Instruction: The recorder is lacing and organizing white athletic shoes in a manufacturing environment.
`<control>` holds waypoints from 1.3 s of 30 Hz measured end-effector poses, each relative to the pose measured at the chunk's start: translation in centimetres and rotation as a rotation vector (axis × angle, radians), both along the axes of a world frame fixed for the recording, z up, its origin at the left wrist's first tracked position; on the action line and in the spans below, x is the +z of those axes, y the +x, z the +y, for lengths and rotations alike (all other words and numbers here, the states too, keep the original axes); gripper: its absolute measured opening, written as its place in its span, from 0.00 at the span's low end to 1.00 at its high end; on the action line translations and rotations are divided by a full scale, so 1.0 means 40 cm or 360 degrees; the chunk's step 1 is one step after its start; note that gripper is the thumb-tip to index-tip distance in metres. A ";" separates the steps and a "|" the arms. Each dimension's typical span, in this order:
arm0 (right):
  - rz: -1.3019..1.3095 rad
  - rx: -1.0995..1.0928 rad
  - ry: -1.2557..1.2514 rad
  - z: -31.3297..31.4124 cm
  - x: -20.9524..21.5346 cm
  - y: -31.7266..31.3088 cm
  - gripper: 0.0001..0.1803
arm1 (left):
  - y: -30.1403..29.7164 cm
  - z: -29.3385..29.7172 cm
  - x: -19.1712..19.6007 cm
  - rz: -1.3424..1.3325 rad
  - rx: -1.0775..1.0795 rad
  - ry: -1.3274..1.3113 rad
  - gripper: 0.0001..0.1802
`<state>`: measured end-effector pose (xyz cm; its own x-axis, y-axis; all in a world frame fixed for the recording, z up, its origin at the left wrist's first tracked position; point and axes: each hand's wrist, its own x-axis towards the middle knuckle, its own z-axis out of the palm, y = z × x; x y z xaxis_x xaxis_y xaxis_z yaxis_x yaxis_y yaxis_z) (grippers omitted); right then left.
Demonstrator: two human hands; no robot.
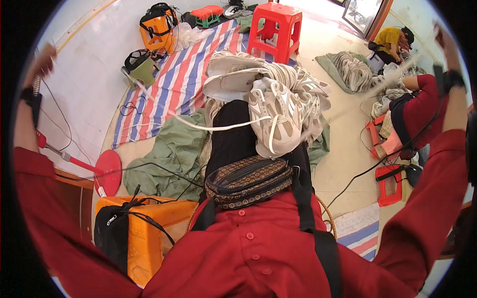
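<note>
A beige sneaker [278, 121] with white side stripes rests on my lap, on top of my black trousers. Its white shoelace [213, 129] curves out to the left, and a blurred lace [392, 78] streaks to the upper right. My left hand [43, 63] is raised wide at the left rim, its fingers smeared by motion. High at the right rim, my right hand [445, 44] is also blurred. Neither lace end visibly reaches a hand. More beige sneakers [236, 74] are bunched together just beyond the laced one. A patterned waist pouch [248, 181] lies at my waist.
A red stool [275, 32] stands ahead on the floor, beside a striped sheet [174, 89]. Orange stools [149, 238] are near left and far left. Green cloth [169, 149] lies left of my legs. At right, two people [417, 109] sit near more shoes [353, 72]; dark cables [377, 161] hang nearby.
</note>
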<state>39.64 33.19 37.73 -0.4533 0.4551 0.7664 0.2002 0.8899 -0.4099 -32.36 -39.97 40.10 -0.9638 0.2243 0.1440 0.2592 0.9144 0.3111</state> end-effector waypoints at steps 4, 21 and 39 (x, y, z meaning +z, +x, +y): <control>-0.0238 -0.0246 -0.0491 0.260 -0.559 0.030 0.12 | 0.106 0.177 -0.500 -0.0179 -0.0221 -0.0424 0.11; -0.0761 0.0505 -0.0584 -0.686 -0.992 -0.275 0.08 | 0.840 0.729 -1.040 -0.0214 -0.2040 0.0262 0.13; -0.0856 0.0710 -0.0687 -0.724 -1.021 -0.253 0.08 | 0.914 0.524 -0.869 -0.1341 -0.1476 0.1086 0.14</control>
<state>29.52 4.21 -3.11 -0.9170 0.3499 0.1916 0.1313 0.7182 -0.6833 4.20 -19.01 5.34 -0.3595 0.9316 -0.0540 0.1901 0.1297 0.9732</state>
